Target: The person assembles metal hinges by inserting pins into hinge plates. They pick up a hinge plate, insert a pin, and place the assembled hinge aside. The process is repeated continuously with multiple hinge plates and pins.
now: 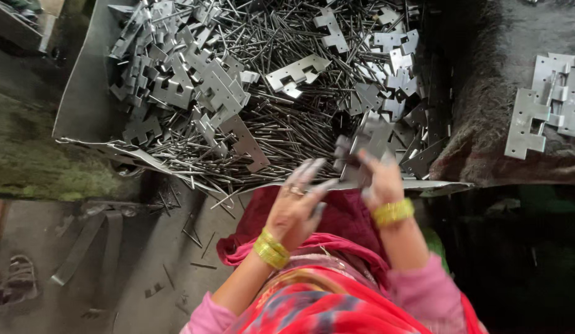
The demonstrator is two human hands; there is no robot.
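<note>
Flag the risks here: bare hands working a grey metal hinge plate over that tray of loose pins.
1. Bare left hand and right hand meet stamped edges on the grey metal hinge plate; cuts seem possible.
2. Thin steel pins point every way; reaching in may prick fingers.
3. Pins overhang the sheet-metal tray front; more could fall.

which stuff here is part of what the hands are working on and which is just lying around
In hand:
right hand holding a hinge plate
left hand, blurred
tray of hinge plates and metal pins

Lying about:
stacked plates on the right
sandal and scattered pins on the floor

grey steel hinge plates (pixel 219 93) and pins (pixel 287 124), gold bangles (pixel 270 248), pink sleeves (pixel 423 291), red cloth (pixel 346 216)
</note>
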